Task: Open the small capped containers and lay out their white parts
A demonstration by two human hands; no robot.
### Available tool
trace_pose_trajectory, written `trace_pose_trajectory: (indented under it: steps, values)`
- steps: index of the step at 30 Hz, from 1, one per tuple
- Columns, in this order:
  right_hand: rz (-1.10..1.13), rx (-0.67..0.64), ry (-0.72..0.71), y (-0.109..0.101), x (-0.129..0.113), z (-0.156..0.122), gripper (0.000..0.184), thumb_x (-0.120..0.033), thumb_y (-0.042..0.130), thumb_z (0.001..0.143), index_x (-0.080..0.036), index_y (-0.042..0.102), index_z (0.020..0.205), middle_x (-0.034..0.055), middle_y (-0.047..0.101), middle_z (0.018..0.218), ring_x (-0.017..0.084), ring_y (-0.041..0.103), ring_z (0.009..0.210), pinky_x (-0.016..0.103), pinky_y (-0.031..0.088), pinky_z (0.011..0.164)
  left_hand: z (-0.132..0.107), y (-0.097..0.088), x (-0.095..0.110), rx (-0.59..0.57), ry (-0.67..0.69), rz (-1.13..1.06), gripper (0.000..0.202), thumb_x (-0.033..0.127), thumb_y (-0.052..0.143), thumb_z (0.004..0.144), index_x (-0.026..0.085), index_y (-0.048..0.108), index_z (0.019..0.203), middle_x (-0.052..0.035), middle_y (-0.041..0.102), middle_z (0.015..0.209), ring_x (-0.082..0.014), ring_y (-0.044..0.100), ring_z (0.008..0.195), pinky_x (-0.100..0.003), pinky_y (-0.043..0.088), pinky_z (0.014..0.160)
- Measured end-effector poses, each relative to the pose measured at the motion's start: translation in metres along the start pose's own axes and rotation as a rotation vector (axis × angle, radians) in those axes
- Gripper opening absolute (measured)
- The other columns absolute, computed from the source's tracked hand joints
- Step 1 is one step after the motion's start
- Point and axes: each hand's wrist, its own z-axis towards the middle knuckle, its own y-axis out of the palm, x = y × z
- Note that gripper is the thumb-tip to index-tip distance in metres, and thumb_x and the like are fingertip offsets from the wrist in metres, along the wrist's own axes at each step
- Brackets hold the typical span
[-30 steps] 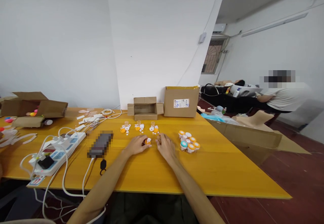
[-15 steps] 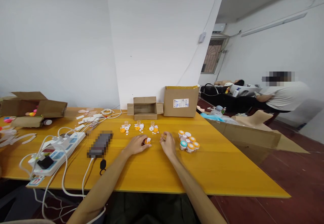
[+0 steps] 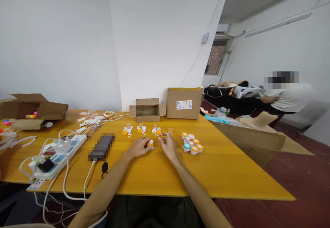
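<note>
My left hand (image 3: 139,147) rests on the table, fingers curled round a small cluster of orange and white plastic parts (image 3: 150,143); their exact shape is too small to tell. To its right, my right hand (image 3: 168,146) is open, fingers apart, with nothing seen in it. A small clear cup (image 3: 170,130) stands just behind the right fingers. Further back are small groups of orange and white parts (image 3: 140,130), each with a clear cup (image 3: 155,125) behind it. Several lidded clear jars (image 3: 195,148), with orange, white and teal lids, stand together right of my right hand.
An open small carton (image 3: 147,110) and a larger closed box (image 3: 184,103) stand along the wall. Left of my arm lie a phone (image 3: 102,147), a power strip (image 3: 60,156) and loose cables. A seated person (image 3: 291,97) is at the far right.
My right hand has shifted slightly left and its fingers have spread. The clear cup behind it now shows on the table. My left hand stays in place with its parts.
</note>
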Motion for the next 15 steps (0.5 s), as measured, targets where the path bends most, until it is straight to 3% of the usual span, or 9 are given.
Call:
trace_pose_trajectory:
  steps: [4, 6, 15]
  values:
    - [0.029, -0.262, -0.119, 0.003, -0.027, -0.009, 0.017, -0.036, 0.055, 0.088, -0.023, 0.063, 0.097, 0.0047, 0.069, 0.096, 0.018, 0.066, 0.079, 0.030, 0.055, 0.070, -0.001, -0.001, 0.001, -0.005, 0.021, 0.000, 0.021, 0.042, 0.056, 0.089, 0.023, 0.063, 0.095, -0.0035, 0.067, 0.082, -0.0215, 0.061, 0.078, -0.030, 0.045, 0.072]
    - [0.005, -0.342, -0.186, 0.004, -0.036, -0.013, 0.015, -0.033, 0.056, 0.087, -0.024, 0.063, 0.096, 0.0031, 0.068, 0.094, 0.019, 0.065, 0.084, 0.031, 0.054, 0.075, -0.001, -0.002, 0.002, -0.010, 0.026, 0.008, 0.018, 0.036, 0.054, 0.089, 0.023, 0.063, 0.096, -0.0043, 0.068, 0.084, -0.0217, 0.062, 0.080, -0.030, 0.045, 0.072]
    - [-0.053, -0.343, -0.160, 0.003, -0.039, -0.013, 0.010, -0.024, 0.050, 0.086, -0.024, 0.059, 0.082, 0.0017, 0.067, 0.085, 0.020, 0.063, 0.080, 0.033, 0.051, 0.078, -0.001, 0.000, 0.001, -0.013, 0.046, 0.032, 0.017, 0.037, 0.056, 0.089, 0.023, 0.062, 0.094, -0.0015, 0.064, 0.079, -0.0188, 0.059, 0.074, -0.028, 0.044, 0.068]
